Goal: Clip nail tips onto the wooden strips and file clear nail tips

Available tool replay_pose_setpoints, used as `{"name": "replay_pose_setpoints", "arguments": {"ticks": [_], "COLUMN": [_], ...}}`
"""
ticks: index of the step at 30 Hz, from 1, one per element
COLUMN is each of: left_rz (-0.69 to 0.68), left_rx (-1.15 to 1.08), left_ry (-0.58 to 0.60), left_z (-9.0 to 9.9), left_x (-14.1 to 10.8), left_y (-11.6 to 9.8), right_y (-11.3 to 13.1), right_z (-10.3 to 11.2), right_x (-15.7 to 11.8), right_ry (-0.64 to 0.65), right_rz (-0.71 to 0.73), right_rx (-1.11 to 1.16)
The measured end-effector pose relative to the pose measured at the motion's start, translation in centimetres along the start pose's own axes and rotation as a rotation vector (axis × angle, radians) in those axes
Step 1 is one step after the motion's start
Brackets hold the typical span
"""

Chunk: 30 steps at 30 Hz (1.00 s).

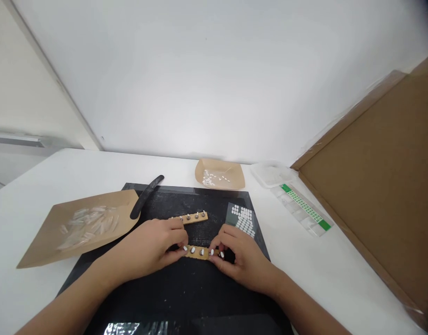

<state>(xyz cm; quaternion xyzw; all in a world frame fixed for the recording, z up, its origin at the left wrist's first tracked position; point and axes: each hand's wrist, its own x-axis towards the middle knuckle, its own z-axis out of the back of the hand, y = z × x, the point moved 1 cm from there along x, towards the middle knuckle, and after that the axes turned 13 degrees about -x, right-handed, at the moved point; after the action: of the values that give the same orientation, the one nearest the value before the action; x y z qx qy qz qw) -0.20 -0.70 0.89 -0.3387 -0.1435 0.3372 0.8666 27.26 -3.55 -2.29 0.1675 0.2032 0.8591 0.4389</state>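
A tan strip (197, 252) with a row of small metal pegs lies on the black mat (186, 288), each visible peg topped by a small white nail tip (202, 252). My left hand (161, 242) is closed around the strip's left end, thumb and index finger beside the leftmost white tip. At the right part of the strip, my right hand (237, 253) pinches a white nail tip (211, 252) between thumb and index finger. Just behind, a second tan strip (195, 217) carries similar pegs; my left hand hides its left end.
A dark curved nail file (147, 195) overlaps a brown paper tray (46, 242) of clear pieces. Further back stands a tray (231, 168) of white bits. A sheet of white ovals (231, 215), a green-striped packet (304, 209), a clear lid (271, 173) and cardboard (374, 177) are rightward.
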Motion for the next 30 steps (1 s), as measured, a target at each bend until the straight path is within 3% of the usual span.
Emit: {"name": "replay_pose_setpoints", "arguments": {"ticks": [6,12,22,30], "left_rz": [-0.049,-0.001,0.136,0.125], "left_rx": [-0.089,-0.124,-0.004,0.025], "left_ry": [0.018,-0.018,-0.053,-0.049], "left_z": [0.2,0.0,-0.8,-0.6], "left_x": [0.0,0.1,0.2,0.4], "left_y": [0.3,0.4,-0.2,-0.1], "right_y": [0.0,0.0,-0.1,-0.1], "right_z": [0.1,0.0,-0.1,-0.2], "right_x": [0.0,0.0,-0.1,0.0], "right_ry": [0.006,0.000,0.007,0.002], "right_rz": [-0.009,-0.001,-0.007,-0.008], "right_rx": [-0.010,-0.006,-0.003,-0.003]}}
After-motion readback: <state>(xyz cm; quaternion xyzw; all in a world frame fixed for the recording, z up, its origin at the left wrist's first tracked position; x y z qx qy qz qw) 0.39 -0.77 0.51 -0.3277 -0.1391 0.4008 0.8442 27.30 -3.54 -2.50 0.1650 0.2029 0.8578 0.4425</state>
